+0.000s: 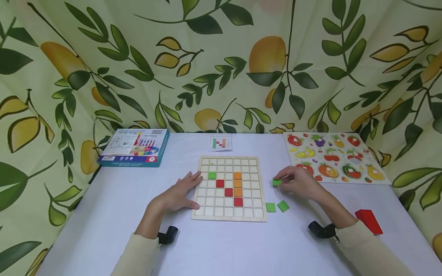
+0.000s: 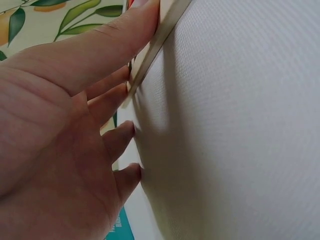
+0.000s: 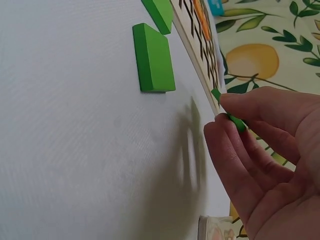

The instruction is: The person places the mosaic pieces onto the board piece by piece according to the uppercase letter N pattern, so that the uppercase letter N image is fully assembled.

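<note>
A wooden grid board (image 1: pixel 229 219) lies mid-table, with one green, several red and several orange square tiles set in its cells. My left hand (image 1: pixel 180 192) rests at the board's left edge, fingers spread; in the left wrist view the thumb (image 2: pixel 100 47) touches the board's side. Right of the board, my right hand (image 1: pixel 299 183) pinches a green tile (image 1: pixel 276 182) between thumb and fingertips, also seen in the right wrist view as a thin green tile (image 3: pixel 237 123). Two loose green tiles, one (image 1: pixel 271 207) beside the board and another (image 1: pixel 283 206) turned askew, lie below that hand.
A pattern card (image 1: pixel 221 142) with a coloured grid lies behind the board. At back left is a boxed set (image 1: pixel 134 147); at back right, a fruit puzzle board (image 1: pixel 336 157). A red block (image 1: pixel 368 221) lies by the right forearm. A leaf-patterned curtain (image 1: pixel 221 76) hangs behind the table.
</note>
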`<move>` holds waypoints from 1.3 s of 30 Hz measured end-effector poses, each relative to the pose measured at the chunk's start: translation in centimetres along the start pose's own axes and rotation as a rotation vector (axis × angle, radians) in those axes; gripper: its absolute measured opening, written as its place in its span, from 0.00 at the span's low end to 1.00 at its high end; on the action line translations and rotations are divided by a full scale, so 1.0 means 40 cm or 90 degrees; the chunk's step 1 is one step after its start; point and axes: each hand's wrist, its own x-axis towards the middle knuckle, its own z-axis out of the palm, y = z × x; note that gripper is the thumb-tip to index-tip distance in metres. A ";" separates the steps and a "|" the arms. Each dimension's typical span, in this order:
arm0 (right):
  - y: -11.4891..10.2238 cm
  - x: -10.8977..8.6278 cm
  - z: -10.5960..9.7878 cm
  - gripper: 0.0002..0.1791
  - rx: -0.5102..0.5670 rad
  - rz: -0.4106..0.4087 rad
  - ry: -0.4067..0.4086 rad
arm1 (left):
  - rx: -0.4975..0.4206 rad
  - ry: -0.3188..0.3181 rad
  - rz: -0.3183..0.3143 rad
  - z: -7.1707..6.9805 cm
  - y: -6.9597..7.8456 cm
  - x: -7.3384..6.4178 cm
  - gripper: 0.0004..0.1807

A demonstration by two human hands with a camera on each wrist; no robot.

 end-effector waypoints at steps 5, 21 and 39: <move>-0.005 0.005 0.005 0.13 -0.004 0.014 -0.004 | -0.001 0.006 -0.001 0.004 -0.003 0.001 0.53; -0.087 0.071 0.057 0.15 0.024 -0.003 -0.015 | 0.005 -0.007 0.000 -0.009 0.007 0.001 0.54; -0.228 0.172 0.184 0.13 0.075 -0.062 -0.068 | 0.004 -0.017 0.011 -0.010 -0.001 -0.002 0.54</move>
